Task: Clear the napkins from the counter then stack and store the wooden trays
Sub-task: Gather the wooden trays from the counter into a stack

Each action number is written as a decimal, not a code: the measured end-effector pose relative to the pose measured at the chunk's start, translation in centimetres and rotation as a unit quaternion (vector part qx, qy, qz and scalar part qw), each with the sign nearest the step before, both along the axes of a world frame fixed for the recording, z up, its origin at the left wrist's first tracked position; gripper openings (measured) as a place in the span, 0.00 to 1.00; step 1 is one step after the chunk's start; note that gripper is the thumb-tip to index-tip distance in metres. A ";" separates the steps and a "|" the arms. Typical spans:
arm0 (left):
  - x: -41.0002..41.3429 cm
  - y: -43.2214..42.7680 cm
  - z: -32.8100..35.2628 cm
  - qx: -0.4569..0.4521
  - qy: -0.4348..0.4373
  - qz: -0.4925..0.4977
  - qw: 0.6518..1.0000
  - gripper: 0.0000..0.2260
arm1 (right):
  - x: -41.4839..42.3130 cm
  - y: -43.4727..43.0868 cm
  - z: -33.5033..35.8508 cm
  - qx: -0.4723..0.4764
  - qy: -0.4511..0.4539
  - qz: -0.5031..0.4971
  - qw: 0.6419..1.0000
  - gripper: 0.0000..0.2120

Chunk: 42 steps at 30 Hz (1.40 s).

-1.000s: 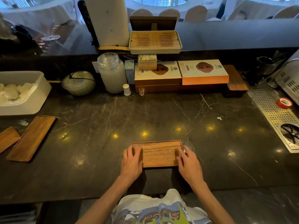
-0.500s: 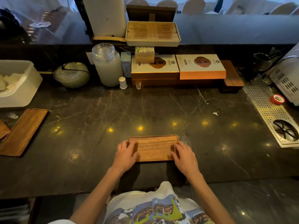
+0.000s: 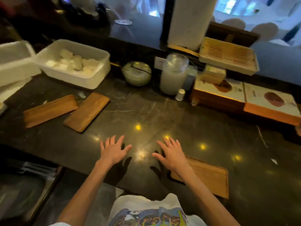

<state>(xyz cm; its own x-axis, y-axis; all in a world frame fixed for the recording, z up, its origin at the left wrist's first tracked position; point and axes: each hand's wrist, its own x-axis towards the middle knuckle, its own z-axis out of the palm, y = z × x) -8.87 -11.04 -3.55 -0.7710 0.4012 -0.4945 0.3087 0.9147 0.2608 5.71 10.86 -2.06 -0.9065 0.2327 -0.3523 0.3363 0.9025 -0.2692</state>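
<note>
A short wooden tray (image 3: pixel 210 177) lies at the near right of the dark marble counter (image 3: pixel 162 118), partly under my right forearm. My right hand (image 3: pixel 171 154) hovers just left of it, fingers spread, holding nothing. My left hand (image 3: pixel 114 149) is open too, over bare counter. Two long wooden trays lie side by side at the left: one tray (image 3: pixel 87 111) nearer the middle, the other tray (image 3: pixel 49 110) farther left. Both hands are well short of them. A small white scrap (image 3: pixel 82 95) lies behind those trays.
A white bin (image 3: pixel 91 77) with pale pieces and a second white bin (image 3: pixel 16 62) stand at back left. A glass bowl (image 3: pixel 136 73), a jar (image 3: pixel 174 74), orange boxes (image 3: pixel 268 101) and a slatted tea tray (image 3: pixel 228 56) line the back. The counter's near edge runs below my wrists.
Both hands have let go of the short tray and opened. The view has swung left, so that tray now sits at the right and the two long trays are in fuller view.
</note>
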 end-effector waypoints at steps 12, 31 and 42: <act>-15.9 -14.5 1.6 0.073 -0.050 0.332 0.939 0.23 | -30.4 -10.0 3.6 -0.007 -0.040 0.166 0.985 0.28; -22.9 -13.8 -5.7 0.209 -0.204 0.525 0.800 0.26 | -38.5 -8.1 -5.6 -0.222 -0.059 -0.235 0.945 0.13; -11.6 -3.1 -3.0 0.263 -0.248 0.307 0.880 0.10 | -8.6 -0.2 -2.4 -0.340 0.136 -0.482 0.796 0.11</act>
<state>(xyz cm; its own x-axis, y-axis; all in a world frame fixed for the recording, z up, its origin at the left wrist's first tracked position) -20.44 -14.16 -6.53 -0.6634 0.2576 -0.7025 -0.4736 0.5823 0.6608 -2.93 10.69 -4.43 -0.4860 0.7054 -0.5160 0.6302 -0.1262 -0.7661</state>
